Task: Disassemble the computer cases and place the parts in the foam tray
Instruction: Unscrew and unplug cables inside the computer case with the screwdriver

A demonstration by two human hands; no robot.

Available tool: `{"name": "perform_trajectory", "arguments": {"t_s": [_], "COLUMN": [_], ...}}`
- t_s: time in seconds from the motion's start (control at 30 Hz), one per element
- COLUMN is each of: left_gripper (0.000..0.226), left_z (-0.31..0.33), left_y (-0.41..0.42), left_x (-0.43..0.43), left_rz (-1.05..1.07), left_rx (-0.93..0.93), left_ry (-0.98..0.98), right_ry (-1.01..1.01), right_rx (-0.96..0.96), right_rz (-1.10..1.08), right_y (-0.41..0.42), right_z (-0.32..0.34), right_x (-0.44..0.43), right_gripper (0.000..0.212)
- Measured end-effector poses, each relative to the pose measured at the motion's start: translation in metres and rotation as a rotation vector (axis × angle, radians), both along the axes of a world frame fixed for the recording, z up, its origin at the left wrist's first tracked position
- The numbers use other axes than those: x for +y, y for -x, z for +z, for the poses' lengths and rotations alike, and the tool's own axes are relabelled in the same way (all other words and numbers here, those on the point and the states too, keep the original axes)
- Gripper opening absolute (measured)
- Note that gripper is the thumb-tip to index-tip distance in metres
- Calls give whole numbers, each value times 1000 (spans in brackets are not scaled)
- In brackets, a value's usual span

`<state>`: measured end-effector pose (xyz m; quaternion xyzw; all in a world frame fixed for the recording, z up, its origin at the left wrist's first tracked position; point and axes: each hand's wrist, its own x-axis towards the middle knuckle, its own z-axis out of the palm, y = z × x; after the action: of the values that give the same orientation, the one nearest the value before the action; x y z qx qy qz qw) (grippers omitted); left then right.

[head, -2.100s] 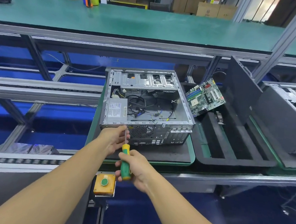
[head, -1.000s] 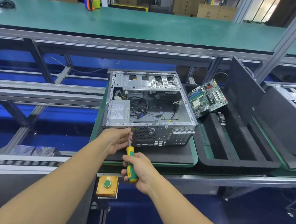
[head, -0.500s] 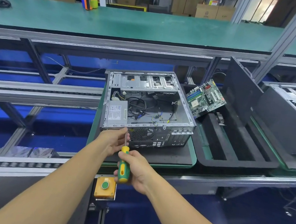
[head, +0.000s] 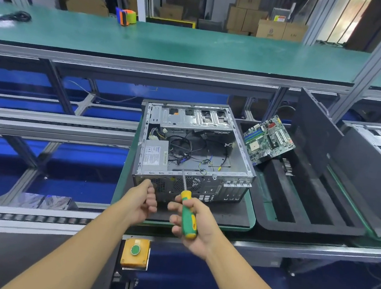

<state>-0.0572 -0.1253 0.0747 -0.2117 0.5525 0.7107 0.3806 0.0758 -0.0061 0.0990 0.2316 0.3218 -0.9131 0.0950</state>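
Green-yellow screwdriver is sitting gripped in the right hand, shaft pointing at the rear of the computer case dead ahead. Left hand is hovering curled by the power supply corner, nearer it; can't tell if it's pinching anything. Foam tray is sitting off right.

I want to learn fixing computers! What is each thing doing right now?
computer case, open, lying on its side.
circuit board, out, leaning in the foam tray.
screwdriver, gripped, tip at the case's rear edge.
right hand, holding the screwdriver.
left hand, fingers curled beside the case; contents unclear.
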Motion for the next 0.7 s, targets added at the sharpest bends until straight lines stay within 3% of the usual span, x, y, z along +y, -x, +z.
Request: {"name": "perform_trajectory", "arguments": {"t_s": [0.07,0.17,0.33,0.4,0.57,0.7], "left_gripper": [38,26,14,15,9,9], "left_z": [-1,10,43,55,62,51], "left_y": [-2,-6,-4,-9,-28,-38], "left_x": [-2,2,39,62,116,150], "left_rz": [-48,-170,-340,-465,-670,-812], "left_rx": [-15,0,239,436,1252,1438], "left_ry": [-9,-67,-165,-88,176,203], "right_ry": [12,-132,-383,-461,-421,-334], "right_rx": [15,53,-41,-57,-86,-75], "right_rz": [-81,-113,-278,-290,-392,-362], "right_y": [12,22,22,17,-2,-25], "right_z": [9,20,26,30,39,30], "right_x": [4,16,51,62,92,126], "right_gripper": [13,16,11,7,15,25]}}
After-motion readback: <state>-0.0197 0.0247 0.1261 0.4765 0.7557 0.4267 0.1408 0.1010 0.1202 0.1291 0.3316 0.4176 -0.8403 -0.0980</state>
